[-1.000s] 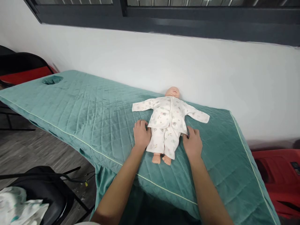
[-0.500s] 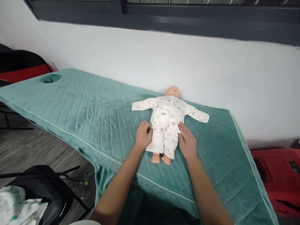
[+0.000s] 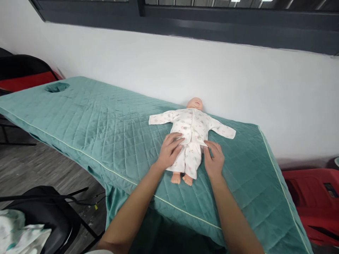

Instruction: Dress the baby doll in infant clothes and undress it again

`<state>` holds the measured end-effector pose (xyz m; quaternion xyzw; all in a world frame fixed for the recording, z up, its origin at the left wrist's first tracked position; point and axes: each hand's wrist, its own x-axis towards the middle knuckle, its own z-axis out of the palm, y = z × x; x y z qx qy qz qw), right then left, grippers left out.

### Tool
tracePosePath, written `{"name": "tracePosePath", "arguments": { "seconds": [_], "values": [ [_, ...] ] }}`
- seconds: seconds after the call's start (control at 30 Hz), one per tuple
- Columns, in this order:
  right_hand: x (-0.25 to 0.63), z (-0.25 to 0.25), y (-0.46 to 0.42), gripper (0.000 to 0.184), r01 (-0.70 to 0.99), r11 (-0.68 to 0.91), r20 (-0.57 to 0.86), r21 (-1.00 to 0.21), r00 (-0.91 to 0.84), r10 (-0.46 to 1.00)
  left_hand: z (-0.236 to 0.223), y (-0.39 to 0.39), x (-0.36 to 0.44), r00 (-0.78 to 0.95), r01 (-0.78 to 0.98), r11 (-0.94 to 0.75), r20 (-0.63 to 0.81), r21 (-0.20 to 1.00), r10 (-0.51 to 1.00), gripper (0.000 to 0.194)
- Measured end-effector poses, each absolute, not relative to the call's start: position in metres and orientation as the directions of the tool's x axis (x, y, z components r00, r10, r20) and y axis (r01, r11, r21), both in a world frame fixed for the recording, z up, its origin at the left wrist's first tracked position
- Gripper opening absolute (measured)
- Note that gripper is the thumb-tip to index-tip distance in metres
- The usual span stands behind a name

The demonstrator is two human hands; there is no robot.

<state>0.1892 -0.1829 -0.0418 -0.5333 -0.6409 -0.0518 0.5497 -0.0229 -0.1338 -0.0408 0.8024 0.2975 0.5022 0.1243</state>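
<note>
A baby doll lies on its back on the green quilted bed cover, feet toward me. It wears a white printed long-sleeved shirt and matching trousers; both sleeves spread outward and the bare feet show. My left hand rests over the shirt's lower hem and the trousers' waist, fingers apart. On the other side my right hand pinches the corner of the shirt hem between thumb and fingers, pulling it out to a point.
A white wall runs along the bed's far side. To the left, a black chair holds crumpled white cloth. A red plastic case stands at the right. The bed has a face hole at its far left.
My left hand has moved from beside the doll's hip onto its front at the shirt hem. My right hand has gone from lying flat at the hip to pinching the hem.
</note>
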Motion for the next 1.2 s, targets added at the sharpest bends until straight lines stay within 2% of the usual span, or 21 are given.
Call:
{"name": "tracePosePath", "arguments": {
  "seconds": [0.2,0.3,0.47,0.63,0.77,0.9,1.0,1.1,1.2],
  "values": [
    [0.183,-0.038,-0.177,0.016,0.77,0.452,0.781,-0.451,0.095,0.617,-0.031,-0.133,-0.016,0.396,0.413,-0.735,0.621,0.538,0.677,0.027],
    [0.181,-0.039,-0.178,0.017,0.786,0.447,0.771,-0.428,0.059,0.634,-0.021,-0.129,-0.007,0.407,0.433,-0.674,0.538,0.598,0.738,0.029],
    [0.179,-0.04,-0.179,0.02,0.805,0.45,0.746,-0.388,-0.012,0.666,-0.006,-0.12,0.015,0.255,0.44,-0.448,0.37,0.779,0.894,0.026],
    [0.178,-0.04,-0.18,0.018,0.792,0.459,0.714,-0.402,-0.042,0.698,-0.013,-0.12,0.019,0.115,0.27,-0.292,0.27,0.918,0.956,0.017],
    [0.185,-0.042,-0.183,0.02,0.778,0.427,0.684,-0.461,0.005,0.729,-0.022,-0.122,0.014,0.042,0.28,-0.315,0.316,0.907,0.948,0.01],
    [0.194,-0.048,-0.181,0.023,0.774,0.243,0.576,-0.585,0.186,0.796,-0.026,-0.123,0.011,0.065,0.288,-0.37,0.368,0.883,0.928,0.011],
    [0.197,-0.049,-0.181,0.015,0.779,0.177,0.488,-0.602,0.183,0.854,-0.026,-0.121,0.01,0.116,0.292,-0.422,0.406,0.858,0.906,0.014],
    [0.198,-0.045,-0.186,0.011,0.79,0.244,0.561,-0.562,0.148,0.815,-0.025,-0.115,0.01,0.123,0.309,-0.473,0.459,0.825,0.88,0.016],
    [0.198,-0.041,-0.191,0.012,0.795,0.257,0.645,-0.55,0.208,0.736,-0.024,-0.109,0.011,0.106,0.306,-0.524,0.518,0.795,0.849,0.017]
  ]
}}
